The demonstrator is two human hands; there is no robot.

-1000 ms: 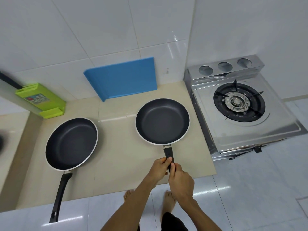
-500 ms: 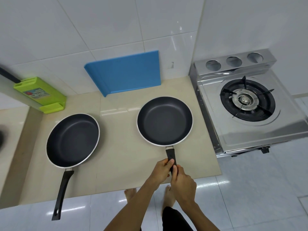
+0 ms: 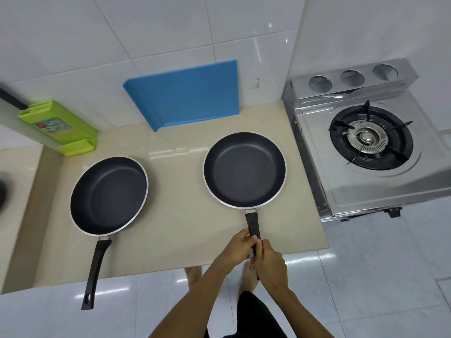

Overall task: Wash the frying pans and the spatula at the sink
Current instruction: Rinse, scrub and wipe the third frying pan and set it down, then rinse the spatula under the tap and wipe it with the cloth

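Both my hands are together on one thing. My left hand (image 3: 240,245) curls round the black handle (image 3: 252,224) of the right frying pan (image 3: 244,170). My right hand (image 3: 271,262) grips the same handle just behind it, touching the left. Between them they cover the handle's rear end, so I cannot see how it finishes.

That pan sits on the smooth beige surface (image 3: 180,223). It is round, with a matte dark non-stick inside and a thin pale rim. The left frying pan (image 3: 109,195) has the same shape and coating and lies well apart from it on the same surface. Its long black grip (image 3: 96,269) reaches out past the front edge, with a hanging hole near the tip.

A flat blue cutting board (image 3: 190,93) leans against the glossy white wall tiles (image 3: 146,32) behind the pans. At the back left sits a lime-green plastic knife block (image 3: 58,126), its printed label too small to read. A dark knife handle (image 3: 12,100) pokes from it and is cut off by the picture's edge.

Just beside the surface on the right is a stainless-steel gas stove (image 3: 366,191) with a black ring burner (image 3: 371,137) and three round holes in its back panel. At the far left edge is a dark blurred shape (image 3: 2,193) I cannot make out. Below are shiny pale floor tiles (image 3: 366,276) and my bare feet (image 3: 194,276), partly hidden by my arms.
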